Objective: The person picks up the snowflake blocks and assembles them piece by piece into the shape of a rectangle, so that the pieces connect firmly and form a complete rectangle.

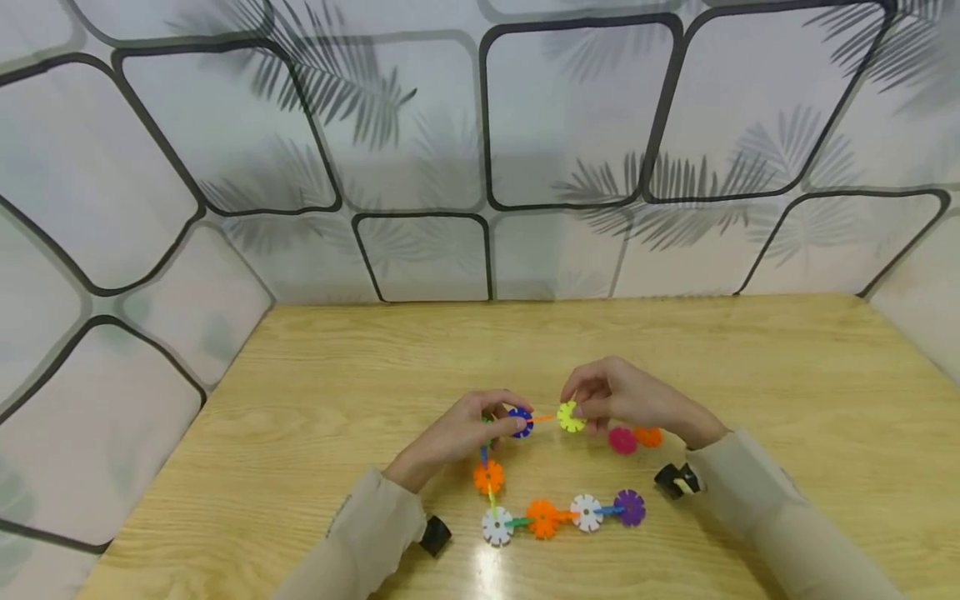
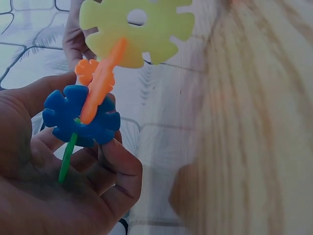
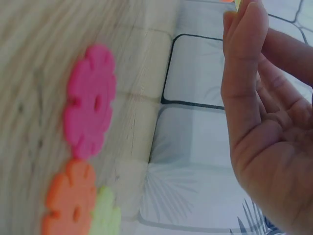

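Blue notched disc (image 2: 63, 115) sits pinched in left hand (image 1: 476, 425), yellow disc (image 1: 570, 417) in right hand (image 1: 626, 398) (orange disc (image 2: 100, 88) between), short of the counter's back edge (image 1: 480, 308).

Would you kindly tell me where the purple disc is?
In the head view, the purple disc ends the bottom row on the right, joined to a blue piece.

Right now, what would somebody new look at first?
Probably the bright chain of flower-shaped discs, bent round a corner on the wooden table. Farther back, the left hand pinches a blue disc and the right hand holds a yellow disc, with an orange disc between them.
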